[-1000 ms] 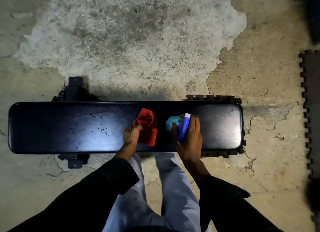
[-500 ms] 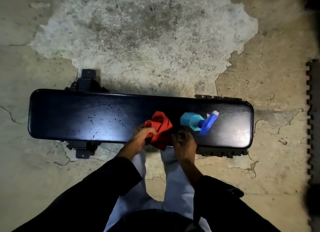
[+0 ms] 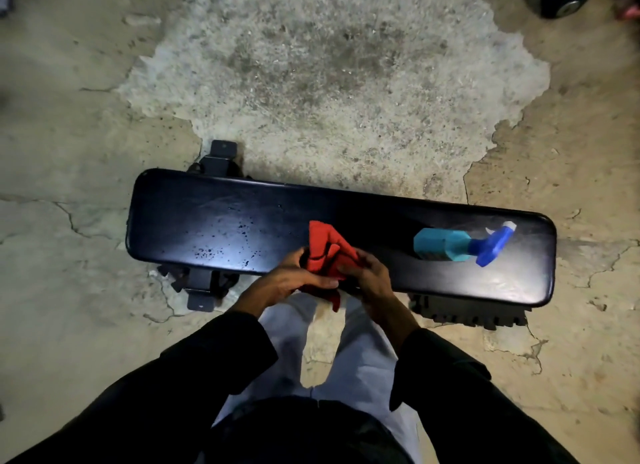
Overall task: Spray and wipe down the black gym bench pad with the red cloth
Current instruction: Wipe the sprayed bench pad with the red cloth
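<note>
Both hands on the red cloth (image 3: 325,252), bunched up at the near edge of the bench (image 3: 214,218), roughly mid-length. Left hand (image 3: 291,280) is closed on the cloth's left side, fingers curled over the top, thumb running under it toward the right. Right hand (image 3: 369,273) is closed on the cloth's right side, fingers wrapped in. The hands nearly meet under the cloth. One corner of the cloth sticks up over the pad toward the far side; another tail hangs down past the near edge between the wrists.

Spray bottle (image 3: 453,244) lies on its side on the right part of the bench pad, no hand on it. Teal body points left, blue trigger head with white nozzle tip points right and slightly far. It sits well apart from the hands, right of them.

Bench pad is black, glossy, and runs left to right with the right end angled a little nearer. Spray droplets (image 3: 211,252) are scattered over the left half, mostly near the front edge, left of the cloth. A dark metal foot (image 3: 201,295) shows under the left end on the near side, and another on the far side.

Floor (image 3: 329,83) is cracked concrete with a large rough grey patch beyond the bench. A dark notched mat edge (image 3: 474,316) shows under the bench's right end. Black sleeves and light trousers are at bottom of frame.
</note>
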